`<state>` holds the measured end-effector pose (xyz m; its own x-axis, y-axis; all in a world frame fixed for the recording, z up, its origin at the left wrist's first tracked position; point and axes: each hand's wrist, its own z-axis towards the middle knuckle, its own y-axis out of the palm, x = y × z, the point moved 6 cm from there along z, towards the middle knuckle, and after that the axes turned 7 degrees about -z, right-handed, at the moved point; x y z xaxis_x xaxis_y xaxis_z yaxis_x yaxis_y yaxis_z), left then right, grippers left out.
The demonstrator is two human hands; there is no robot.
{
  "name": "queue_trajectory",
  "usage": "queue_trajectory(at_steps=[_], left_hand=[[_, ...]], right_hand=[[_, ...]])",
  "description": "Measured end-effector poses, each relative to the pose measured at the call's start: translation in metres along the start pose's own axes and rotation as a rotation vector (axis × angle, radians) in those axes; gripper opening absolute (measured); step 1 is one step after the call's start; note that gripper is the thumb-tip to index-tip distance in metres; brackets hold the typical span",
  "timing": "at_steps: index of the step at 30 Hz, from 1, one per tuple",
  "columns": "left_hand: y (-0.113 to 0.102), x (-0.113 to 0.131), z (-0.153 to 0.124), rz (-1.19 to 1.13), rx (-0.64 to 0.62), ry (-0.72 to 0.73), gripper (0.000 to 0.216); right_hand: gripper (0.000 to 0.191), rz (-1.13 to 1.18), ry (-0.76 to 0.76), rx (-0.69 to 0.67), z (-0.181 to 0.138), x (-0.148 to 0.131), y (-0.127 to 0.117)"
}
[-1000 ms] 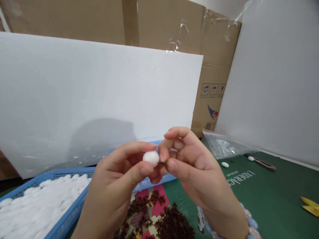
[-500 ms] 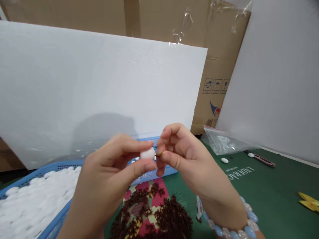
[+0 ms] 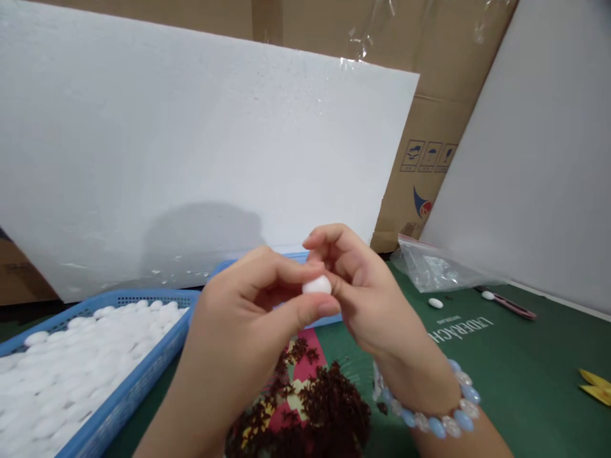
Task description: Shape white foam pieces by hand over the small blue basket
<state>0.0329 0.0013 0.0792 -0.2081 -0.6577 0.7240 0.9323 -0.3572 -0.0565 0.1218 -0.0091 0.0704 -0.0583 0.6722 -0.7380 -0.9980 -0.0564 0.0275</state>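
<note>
My left hand (image 3: 260, 305) pinches a small white egg-shaped piece (image 3: 317, 285) between thumb and fingertips. Close against its right side is my right hand (image 3: 365, 289), thumb and forefinger pressed together and the other fingers curled. What those fingertips hold is hidden behind the white piece. Beneath the hands lies a heap of dark reddish-brown frilly sprigs (image 3: 337, 407) on a red and cream patterned sheet (image 3: 308, 369). Many similar white pieces (image 3: 81, 369) fill a blue plastic basket (image 3: 143, 388) at the left.
Behind the hands stands a second blue basket (image 3: 300, 256), mostly covered. On the green table (image 3: 515, 388) at right are a loose white piece (image 3: 435, 303), a clear plastic bag (image 3: 432, 270), pinkish tweezers (image 3: 513, 306) and yellow-handled scissors or similar (image 3: 596, 387). A white board (image 3: 200, 146) leans against cardboard.
The white piece and my left hand have moved right, up against my right fingertips. The short thin brown bit seen between the hands earlier is now hidden. The view has shifted slightly.
</note>
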Motion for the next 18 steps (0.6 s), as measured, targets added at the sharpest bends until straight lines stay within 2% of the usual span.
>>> queue_trajectory(at_steps=[2, 6, 10, 13, 16, 18], left_hand=[[0.002, 0.001, -0.001, -0.019, 0.029, 0.031, 0.006], [0.004, -0.008, 0.004, -0.182, -0.006, -0.021, 0.007], [0.002, -0.016, 0.009, -0.313, -0.016, -0.067, 0.009], [0.001, -0.017, 0.011, -0.388, -0.025, -0.089, 0.01], [-0.001, -0.017, 0.013, -0.471, -0.02, -0.125, 0.01], [-0.006, -0.017, 0.014, -0.517, 0.01, -0.147, 0.01]], right_hand=[[0.016, -0.051, -0.029, 0.028, -0.001, -0.001, -0.001], [0.015, -0.033, 0.011, 0.086, 0.0, 0.004, 0.0], [0.013, -0.009, 0.096, 0.083, 0.005, 0.015, 0.003], [0.013, -0.049, 0.093, 0.068, 0.006, 0.016, 0.002], [0.011, -0.227, 0.074, 0.024, 0.005, 0.013, 0.0], [0.013, -0.486, 0.018, -0.137, 0.003, 0.01, 0.007]])
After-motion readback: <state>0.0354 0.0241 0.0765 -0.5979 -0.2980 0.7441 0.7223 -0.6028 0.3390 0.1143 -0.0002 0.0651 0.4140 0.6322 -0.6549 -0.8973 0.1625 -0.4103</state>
